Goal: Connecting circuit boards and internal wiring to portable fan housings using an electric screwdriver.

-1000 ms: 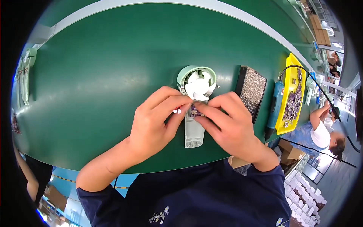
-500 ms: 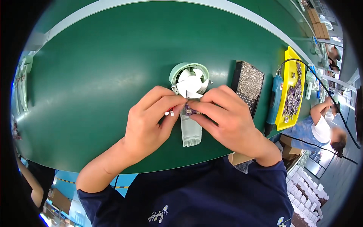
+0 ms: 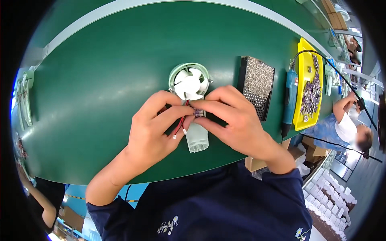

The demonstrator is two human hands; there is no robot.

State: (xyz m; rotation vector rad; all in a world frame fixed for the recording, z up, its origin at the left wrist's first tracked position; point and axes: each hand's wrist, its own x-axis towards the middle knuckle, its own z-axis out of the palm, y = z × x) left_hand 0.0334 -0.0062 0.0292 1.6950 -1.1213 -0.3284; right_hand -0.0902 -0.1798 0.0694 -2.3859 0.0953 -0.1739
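A small handheld fan lies on the green table, its white blades [image 3: 187, 85] inside a pale green ring and its pale handle shell [image 3: 197, 138] pointing toward me. Over the top of the handle, my right hand [image 3: 235, 118] pinches a small purple circuit board [image 3: 198, 113] between thumb and fingers. My left hand [image 3: 155, 122] is closed on red and black wires [image 3: 179, 126], whose small white plugs hang below the fingers. Both sets of fingertips meet just below the fan ring, and they partly hide the board and the wire ends.
Right of the fan stands a black tray [image 3: 257, 86] of small screws. Beside it are a teal electric screwdriver [image 3: 290, 100] with a black cable and a yellow bin [image 3: 299, 114] of circuit boards. A co-worker [image 3: 341, 124] sits at the far right; another person's arm [image 3: 42, 201] shows lower left.
The red and black wires now show more between my left fingers, with the plugs hanging lower. The fan and table things appear slightly farther left in the view.
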